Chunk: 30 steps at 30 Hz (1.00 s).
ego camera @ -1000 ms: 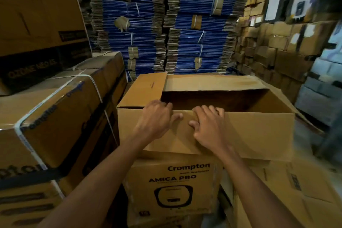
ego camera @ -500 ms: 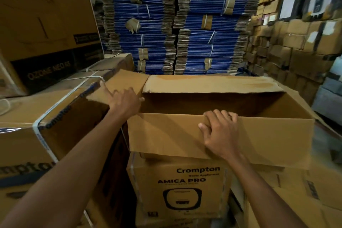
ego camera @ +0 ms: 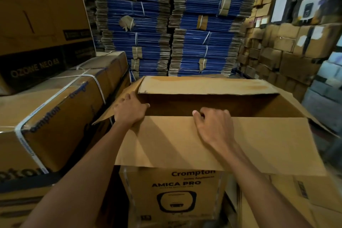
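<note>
Open carton [ego camera: 231,109], plain brown cardboard, sits centre frame on top of a printed Crompton Amica Pro box [ego camera: 172,190]. All of its flaps that show are up or splayed out. Its inside is dark and the contents cannot be made out.

Right hand [ego camera: 212,126] grips the top edge of the near flap [ego camera: 185,146]. The fingers are curled over the edge into the opening, with the back of the hand toward the camera. The near flap hangs outward and down toward the person, covering the top of the printed box.

Left hand [ego camera: 129,110] is palm down on the left side flap [ego camera: 109,116], at the near left corner of the carton. The fingers lie fairly flat on the cardboard and the thumb sticks out toward the opening. It presses rather than pinches. The left side flap is splayed outward and touches the strapped box beside it.

Far flap [ego camera: 203,85] stands tilted up at the back of the carton.

A strapped Crompton box [ego camera: 55,116] with white banding is just left of the carton. An Ozone Neo box [ego camera: 37,24] is stacked above and behind it. Tall stacks of flattened blue cartons [ego camera: 151,24], tied in bundles, stand behind the open carton. A wall of brown boxes [ego camera: 277,55] is on the right.
</note>
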Each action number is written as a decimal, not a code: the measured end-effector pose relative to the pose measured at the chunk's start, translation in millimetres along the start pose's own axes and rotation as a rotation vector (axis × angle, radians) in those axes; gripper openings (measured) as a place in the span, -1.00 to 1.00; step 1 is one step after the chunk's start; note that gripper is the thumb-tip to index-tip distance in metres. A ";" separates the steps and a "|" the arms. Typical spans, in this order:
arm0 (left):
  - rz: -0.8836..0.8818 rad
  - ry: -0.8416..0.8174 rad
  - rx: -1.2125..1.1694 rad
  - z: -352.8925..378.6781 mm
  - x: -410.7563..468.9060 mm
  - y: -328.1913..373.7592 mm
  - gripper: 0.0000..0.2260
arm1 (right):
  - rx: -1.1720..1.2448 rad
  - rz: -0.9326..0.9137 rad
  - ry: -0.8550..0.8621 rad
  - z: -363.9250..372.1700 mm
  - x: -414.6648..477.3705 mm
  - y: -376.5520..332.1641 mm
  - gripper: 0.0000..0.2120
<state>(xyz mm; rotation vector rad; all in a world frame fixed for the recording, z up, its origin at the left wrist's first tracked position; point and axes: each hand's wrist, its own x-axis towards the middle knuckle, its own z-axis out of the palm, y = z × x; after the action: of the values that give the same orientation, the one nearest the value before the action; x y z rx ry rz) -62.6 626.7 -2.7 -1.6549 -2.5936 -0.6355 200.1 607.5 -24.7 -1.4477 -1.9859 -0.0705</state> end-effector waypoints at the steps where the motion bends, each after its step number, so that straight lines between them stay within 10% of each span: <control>1: 0.003 0.000 0.004 0.0 1.1 -0.2 -0.31 | 0.002 0.065 -0.134 -3.4 14.4 -3.5 -0.69; 8: 0.007 0.013 -0.010 -0.1 1.6 -1.7 -0.38 | 0.108 0.230 -0.663 7.1 94.9 -12.8 -0.53; 17: -0.007 0.039 -0.002 3.0 4.9 -2.7 -0.35 | 0.122 0.087 -0.148 35.9 142.8 -11.0 -0.27; 30: -0.040 0.055 0.021 11.8 17.8 -2.4 -0.31 | -0.218 0.068 -0.348 84.0 223.8 14.3 -0.40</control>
<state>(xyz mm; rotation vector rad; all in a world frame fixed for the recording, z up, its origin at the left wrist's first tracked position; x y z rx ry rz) -70.2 645.3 -10.6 -1.5596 -2.5921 -0.6433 136.3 832.6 26.3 -1.7637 -2.2594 -0.0052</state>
